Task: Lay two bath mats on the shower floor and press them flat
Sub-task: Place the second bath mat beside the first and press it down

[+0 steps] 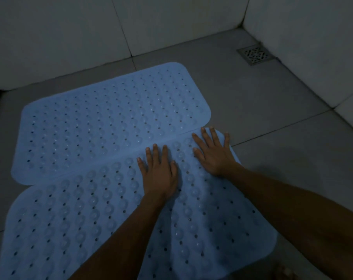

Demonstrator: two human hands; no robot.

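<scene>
Two light blue rubber bath mats with drain holes and round suction bumps lie side by side on the grey tiled shower floor [252, 102]. The far mat [102, 122] lies flat near the back wall. The near mat [74, 223] meets it along its far edge, slightly overlapping it. My left hand [159, 176] presses flat on the near mat by that seam, fingers straight. My right hand [214, 154] presses flat on the near mat's far right corner, fingers spread. The mat ripples slightly between and below my hands.
A square metal floor drain [254, 54] sits in the back right corner. White tiled walls [70, 37] rise behind and to the right. Bare floor tile lies right of the mats. Toes of a foot [282, 271] show at the bottom edge.
</scene>
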